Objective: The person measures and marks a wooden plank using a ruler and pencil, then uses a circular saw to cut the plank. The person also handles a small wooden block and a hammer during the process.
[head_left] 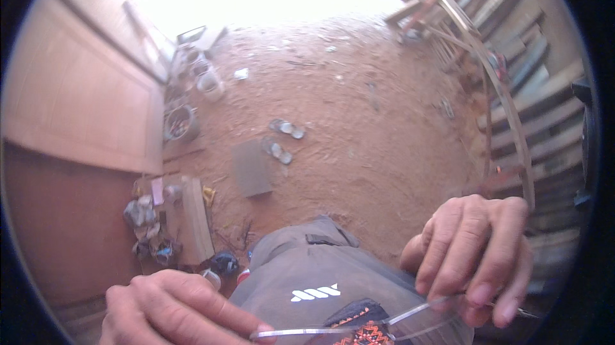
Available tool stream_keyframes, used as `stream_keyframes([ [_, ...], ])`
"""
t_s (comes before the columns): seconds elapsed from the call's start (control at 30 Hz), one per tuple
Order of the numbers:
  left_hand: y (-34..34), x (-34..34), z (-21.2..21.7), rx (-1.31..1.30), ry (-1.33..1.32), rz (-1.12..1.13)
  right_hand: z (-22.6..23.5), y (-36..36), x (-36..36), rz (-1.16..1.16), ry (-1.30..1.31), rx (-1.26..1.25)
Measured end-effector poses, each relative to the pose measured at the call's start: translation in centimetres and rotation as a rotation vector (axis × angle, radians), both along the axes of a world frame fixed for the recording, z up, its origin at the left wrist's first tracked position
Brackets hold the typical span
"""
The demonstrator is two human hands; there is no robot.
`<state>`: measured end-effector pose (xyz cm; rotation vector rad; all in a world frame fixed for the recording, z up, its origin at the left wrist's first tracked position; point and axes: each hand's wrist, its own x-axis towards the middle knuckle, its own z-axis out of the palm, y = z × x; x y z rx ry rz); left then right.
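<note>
Low in the view, a thin, clear, shiny strip (301,331) runs across my lap between my hands; its exact kind cannot be told. My left hand (170,310) has its fingers bent together at the strip's left end, with the thumb hidden. At the other end, my right hand (477,252) pinches the strip between curled fingers and thumb. A thin dark tip pokes out beyond the right fingers. Below the strip lies a black piece with an orange zigzag pattern (362,329), partly cut off by the lower edge. Grey clothing (288,268) covers my lap.
Brown dirt floor (371,172) spreads ahead, with a pair of sandals (282,140) beside a flat grey board (251,167). Wooden panels (83,82) and buckets (181,123) line the left. A low wooden bench (195,220) holds bags. Stacked timber (532,101) fills the right.
</note>
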<state>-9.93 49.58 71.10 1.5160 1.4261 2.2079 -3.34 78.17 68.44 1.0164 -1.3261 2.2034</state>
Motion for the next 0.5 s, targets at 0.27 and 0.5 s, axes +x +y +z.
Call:
stream_keyframes([
  [0.27,16.8,-5.4,-0.7,0.066,-0.112,-0.392,0.9,14.3,3.8,-0.314,0.064,0.216],
  [0.5,27.5,-12.0,0.5,0.039,-0.176,-0.611,1.8,20.9,3.4,-0.616,-0.05,0.052],
])
